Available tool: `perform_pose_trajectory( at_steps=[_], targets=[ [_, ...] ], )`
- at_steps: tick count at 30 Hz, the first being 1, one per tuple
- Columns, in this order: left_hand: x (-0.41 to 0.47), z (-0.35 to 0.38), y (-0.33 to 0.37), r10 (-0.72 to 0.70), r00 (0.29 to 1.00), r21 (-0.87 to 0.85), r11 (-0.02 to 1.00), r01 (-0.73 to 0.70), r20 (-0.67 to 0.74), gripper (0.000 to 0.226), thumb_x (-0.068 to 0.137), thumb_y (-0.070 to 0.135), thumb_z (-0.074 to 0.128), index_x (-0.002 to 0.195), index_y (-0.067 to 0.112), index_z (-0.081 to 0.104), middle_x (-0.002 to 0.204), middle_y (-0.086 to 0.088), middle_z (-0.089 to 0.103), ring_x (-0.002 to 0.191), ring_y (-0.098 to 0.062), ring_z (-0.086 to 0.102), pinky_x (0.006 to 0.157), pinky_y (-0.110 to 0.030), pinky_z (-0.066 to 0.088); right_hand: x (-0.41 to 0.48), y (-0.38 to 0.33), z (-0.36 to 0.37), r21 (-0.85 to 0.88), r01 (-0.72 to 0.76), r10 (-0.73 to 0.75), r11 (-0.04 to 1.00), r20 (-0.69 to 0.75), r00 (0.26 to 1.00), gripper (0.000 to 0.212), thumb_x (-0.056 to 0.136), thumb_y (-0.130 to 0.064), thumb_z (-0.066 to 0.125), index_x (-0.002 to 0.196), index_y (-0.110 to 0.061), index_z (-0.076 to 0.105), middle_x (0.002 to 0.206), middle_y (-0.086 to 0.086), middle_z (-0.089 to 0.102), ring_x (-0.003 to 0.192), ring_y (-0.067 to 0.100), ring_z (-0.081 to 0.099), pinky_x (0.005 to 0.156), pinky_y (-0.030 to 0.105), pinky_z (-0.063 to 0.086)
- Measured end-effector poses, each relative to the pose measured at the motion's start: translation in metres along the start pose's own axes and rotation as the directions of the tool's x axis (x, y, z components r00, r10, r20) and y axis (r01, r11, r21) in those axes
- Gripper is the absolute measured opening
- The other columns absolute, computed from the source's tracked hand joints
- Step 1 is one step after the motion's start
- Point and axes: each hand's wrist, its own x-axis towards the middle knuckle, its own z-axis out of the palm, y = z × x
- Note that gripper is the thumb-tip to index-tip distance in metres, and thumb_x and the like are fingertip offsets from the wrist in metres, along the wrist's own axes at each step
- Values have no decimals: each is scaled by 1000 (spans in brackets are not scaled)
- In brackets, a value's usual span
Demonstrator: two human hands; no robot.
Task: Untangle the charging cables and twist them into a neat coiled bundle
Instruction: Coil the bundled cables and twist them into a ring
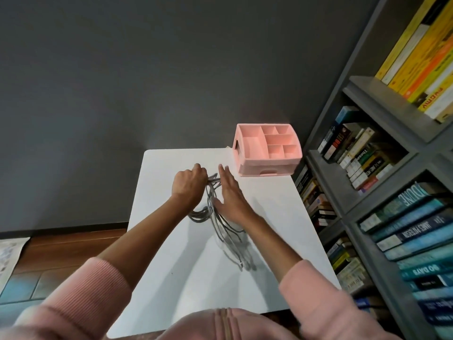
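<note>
Left hand (188, 184) fisted around grey cables (215, 217); right hand (229, 195) flat-open, touching them.

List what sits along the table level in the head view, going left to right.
Left hand → gray cables → right hand → pink organizer → bookshelf.
</note>
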Motion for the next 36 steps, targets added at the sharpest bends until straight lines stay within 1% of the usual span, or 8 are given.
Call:
perform_pose_trajectory(
  at_steps=[4, 8, 19, 23, 27, 29, 32, 36],
  targets=[
    [-1, -8, 12, 30, 999, -7, 1000, -29, 32, 29, 92, 7, 49, 121, 8, 48, 118, -9, 53, 102, -28, 62, 67, -31, 35, 7, -5, 31, 42, -56, 63, 998, -203, 977, 69, 94, -9, 50, 151, -5, 11, 156, 16, 19, 143, 26, 22, 115, 35, 24],
    [-4, -11, 13, 79, 996, 6, 997, -80, 37, 27, 94, 7, 46, 120, 8, 48, 117, -9, 52, 100, -29, 63, 65, -31, 35, 9, 1, 35, 81, 37, -6, 996, -352, 936, 30, 88, 2, 45, 117, -3, 48, 107, 10, 52, 93, 19, 45, 78, 32, 39],
    [-1, -12, -11, 359, 932, -182, 915, -361, -41, 20, 102, 22, 30, 112, 11, 43, 113, -7, 55, 86, -33, 61, 63, -35, 36, 6, 9, -11, 490, -93, 22, 866, 148, 989, 11, 101, -12, 43, 100, -11, 54, 81, 3, 65, 77, 21, 66, 79, 41, 54],
    [-3, -17, -16, 271, 955, -554, 780, -291, -120, 37, 102, 41, 17, 108, 13, 40, 101, 1, 71, 90, -31, 62, 75, -38, 46, -3, 10, -22, 700, -204, -58, 684, 331, 942, 15, 101, -8, 41, 90, -9, 51, 72, 6, 62, 62, 15, 65, 62, 26, 50],
    [0, -22, -18, 88, 976, -710, 674, -206, -201, 48, 97, 55, 24, 99, 14, 50, 83, 0, 69, 81, -26, 62, 74, -37, 48, -2, 10, -24, 758, -287, -52, 586, 389, 920, 18, 100, -5, 40, 85, -8, 50, 62, 0, 64, 58, 13, 65, 56, 21, 50],
    [2, -20, -18, -92, 967, -823, 548, -152, -239, 38, 94, 53, 44, 97, 16, 53, 83, 3, 67, 74, -18, 62, 67, -31, 48, -1, 7, -24, 744, -307, 35, 594, 358, 933, 18, 100, -6, 42, 84, -8, 49, 59, 0, 65, 54, 12, 65, 52, 21, 50],
    [-3, -10, -12, -340, 936, -990, 127, -56, -97, 40, 82, 43, 70, 103, 12, 56, 84, 4, 63, 72, -12, 61, 65, -22, 50, 3, 3, -24, 700, -304, 168, 646, 258, 952, 17, 100, -7, 43, 84, -11, 48, 61, 5, 64, 52, 15, 64, 50, 22, 49],
    [-19, 10, 7, -258, 953, -933, -355, 60, 160, 47, 73, 38, 76, 104, 10, 55, 92, -6, 63, 76, -14, 64, 74, -32, 53, 12, 3, -21, 624, -295, 297, 724, 104, 949, 15, 97, -12, 47, 83, -17, 54, 80, 14, 66, 75, 34, 66, 76, 46, 54]
  ],
)
